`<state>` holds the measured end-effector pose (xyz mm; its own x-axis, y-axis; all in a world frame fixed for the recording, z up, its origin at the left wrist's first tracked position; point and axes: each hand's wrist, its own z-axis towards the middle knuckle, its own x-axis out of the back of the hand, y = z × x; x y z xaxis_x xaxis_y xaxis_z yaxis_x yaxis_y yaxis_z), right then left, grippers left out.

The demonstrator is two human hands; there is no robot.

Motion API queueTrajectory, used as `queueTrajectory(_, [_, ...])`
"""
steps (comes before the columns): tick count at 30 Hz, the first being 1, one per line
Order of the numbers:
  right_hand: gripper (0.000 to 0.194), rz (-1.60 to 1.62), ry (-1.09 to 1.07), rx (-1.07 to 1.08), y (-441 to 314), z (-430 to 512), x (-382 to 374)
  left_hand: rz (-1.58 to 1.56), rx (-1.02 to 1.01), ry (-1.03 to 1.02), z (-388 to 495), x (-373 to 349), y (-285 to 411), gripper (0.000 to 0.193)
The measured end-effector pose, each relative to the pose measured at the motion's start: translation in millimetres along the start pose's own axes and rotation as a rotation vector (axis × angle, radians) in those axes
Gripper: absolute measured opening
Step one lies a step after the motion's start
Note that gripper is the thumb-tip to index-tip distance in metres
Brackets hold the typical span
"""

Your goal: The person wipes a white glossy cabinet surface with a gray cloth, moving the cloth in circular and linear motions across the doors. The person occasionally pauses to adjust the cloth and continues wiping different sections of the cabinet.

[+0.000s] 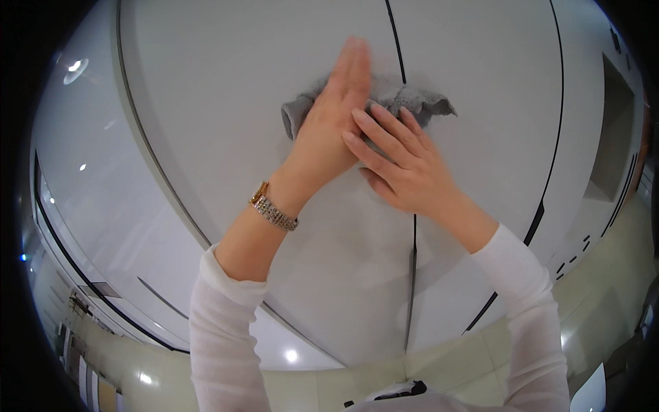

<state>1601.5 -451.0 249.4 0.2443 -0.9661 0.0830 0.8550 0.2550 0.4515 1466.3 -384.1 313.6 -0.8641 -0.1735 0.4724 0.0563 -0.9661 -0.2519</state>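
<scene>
A grey cloth (421, 100) lies crumpled on a white panelled surface (329, 242), across a dark seam between two panels. My left hand (337, 108), with a metal-band watch (275, 212) on the wrist, is over the middle of the cloth. Its fingers are stretched out close together and slightly blurred; its palm and thumb are hidden, so a hold on the cloth cannot be made out. My right hand (404, 157) is just to the right, back upward and fingers spread. Its fingertips overlap the edge of my left hand in the view and partly cover the cloth.
Dark seams and narrow gaps run between the white panels. A recessed opening (611, 134) is at the far right. Pale floor tiles (443, 360) show along the bottom. Lights reflect off the glossy surface (98, 170) at the left.
</scene>
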Motion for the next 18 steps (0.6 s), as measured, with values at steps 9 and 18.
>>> queueTrajectory(9, [0.051, -0.247, 0.045, 0.189, 31.9, 38.5, -33.7, 0.097, 0.086, -0.005, -29.9, 65.3, 7.1, 0.082])
queueTrajectory(18, [0.032, -0.312, 0.252, 0.091, 152.3, 207.1, -24.6, 0.916, 0.343, -0.149, -101.1, 75.2, 13.2, 0.071])
